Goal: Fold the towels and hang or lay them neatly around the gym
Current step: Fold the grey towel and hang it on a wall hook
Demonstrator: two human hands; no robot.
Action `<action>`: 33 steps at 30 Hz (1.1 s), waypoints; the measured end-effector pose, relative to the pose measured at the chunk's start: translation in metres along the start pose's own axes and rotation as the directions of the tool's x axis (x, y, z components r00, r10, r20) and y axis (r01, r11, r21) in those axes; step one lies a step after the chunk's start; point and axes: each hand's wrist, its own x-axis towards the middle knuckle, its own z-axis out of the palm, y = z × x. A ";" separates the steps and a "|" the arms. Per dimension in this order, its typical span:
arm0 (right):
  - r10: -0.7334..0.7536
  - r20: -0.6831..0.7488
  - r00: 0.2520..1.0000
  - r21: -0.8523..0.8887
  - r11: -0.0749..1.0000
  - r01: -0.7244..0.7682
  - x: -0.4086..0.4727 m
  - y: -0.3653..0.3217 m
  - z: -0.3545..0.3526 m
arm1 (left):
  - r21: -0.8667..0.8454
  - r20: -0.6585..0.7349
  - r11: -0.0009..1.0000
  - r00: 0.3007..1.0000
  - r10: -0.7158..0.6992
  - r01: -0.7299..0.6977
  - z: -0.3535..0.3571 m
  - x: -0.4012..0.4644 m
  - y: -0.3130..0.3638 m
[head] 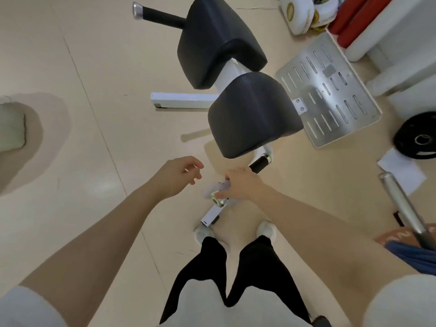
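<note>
The bench (253,114) stands mid-floor, with two black pads: the near pad in front of the person, the far pad (219,41) beyond it, joined by a white frame (184,100) whose crossbar sticks out to the bench's left. At the bench's near end a black-gripped handle (259,165) juts out just below the near pad. The right hand (240,185) rests over that end of the bench, its fingers curved down over a white frame part and a chrome cap (218,201); whether they clamp it or merely lie on it cannot be told. The left hand (177,175) hovers just left of the bench's near end, touching nothing, fingers loosely curled and slightly spread. No towel is clearly in either hand. A pale folded cloth, possibly a towel (11,126), lies well left of the bench at the picture's edge, on something tan; it is too warped to be sure. Right of the bench sits a slotted metal footplate (330,90), and beyond that a black weight plate (417,138). The person's white shoes (266,230) stand just short of the bench's near end.
</note>
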 end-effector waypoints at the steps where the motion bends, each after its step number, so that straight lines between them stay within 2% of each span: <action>1: -0.017 -0.031 0.999 -0.003 1.000 0.017 -0.002 0.001 0.003 | 0.006 0.017 1.000 1.000 0.008 -0.008 0.003 0.000 0.000; 6: -0.076 -0.230 0.970 0.048 0.995 0.089 -0.011 0.008 0.014 | 0.095 0.100 0.995 0.995 0.006 -0.015 0.009 0.003 0.001; 9: -0.088 -0.312 0.946 -0.048 0.996 0.077 -0.010 0.006 0.016 | 0.131 0.110 0.991 0.994 0.014 -0.029 0.012 0.009 0.012; 11: -0.101 -0.330 0.939 -0.167 0.985 0.047 -0.005 0.002 0.014 | 0.161 0.128 0.986 0.992 0.022 -0.043 0.015 0.013 0.025; 13: -0.073 -0.300 0.951 -0.172 0.985 0.021 0.005 0.002 0.017 | 0.207 0.147 0.976 0.988 0.037 -0.067 0.018 0.018 0.037; 15: -0.020 -0.265 0.964 -0.080 0.997 -0.001 0.013 0.005 0.018 | 0.235 0.156 0.968 0.986 0.053 -0.089 0.020 0.023 0.050; 18: -0.035 -0.276 0.960 0.067 0.996 0.055 0.007 0.021 -0.002 | 0.253 0.135 0.960 0.987 0.089 -0.121 0.018 0.030 0.067; 22: -0.038 -0.418 0.908 0.372 0.904 0.209 -0.031 0.062 -0.062 | 0.259 0.026 0.949 0.983 0.182 -0.182 0.019 0.036 0.101; 24: -0.023 -0.511 0.859 0.466 0.833 0.299 -0.047 0.080 -0.095 | 0.236 0.007 0.934 0.962 0.274 -0.268 0.021 0.039 0.129; 28: -0.036 -0.591 0.806 0.569 0.689 0.448 -0.078 0.098 -0.159 | 0.179 0.034 0.894 0.911 0.411 -0.410 0.021 0.055 0.188; 33: 0.029 -0.730 0.683 0.570 0.578 0.584 -0.108 0.136 -0.221 | 0.153 -0.058 0.817 0.820 0.569 -0.556 0.010 0.073 0.260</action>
